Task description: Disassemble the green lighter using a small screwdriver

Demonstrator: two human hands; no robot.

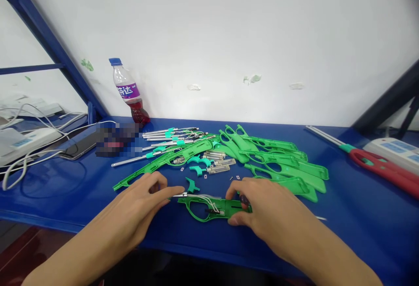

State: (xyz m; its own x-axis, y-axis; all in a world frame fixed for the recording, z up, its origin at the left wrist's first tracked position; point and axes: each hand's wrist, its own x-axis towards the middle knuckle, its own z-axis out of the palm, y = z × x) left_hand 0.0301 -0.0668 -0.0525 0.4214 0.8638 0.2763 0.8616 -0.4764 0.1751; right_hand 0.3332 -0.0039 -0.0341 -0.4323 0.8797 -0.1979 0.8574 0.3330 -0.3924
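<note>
A green lighter shell half (229, 207) lies open side up near the table's front edge. White wires and a black igniter part (214, 211) sit inside it. My left hand (152, 194) pinches the metal lighter tube (180, 194) at the shell's left end. My right hand (258, 203) is closed around the shell's handle end. Something dark and red (244, 201) shows between its fingers, and a thin metal shaft (321, 218) sticks out beyond that hand; its full form is hidden. A loose teal trigger (192, 185) lies just behind the shell.
Behind lie several metal tubes with wires (170, 134), clear fuel tanks (219, 166) and green shell halves (294, 168). A red lighter (376, 161) rests at right. A drink bottle (129, 91), phone (81, 144) and white cables (24, 159) occupy the left.
</note>
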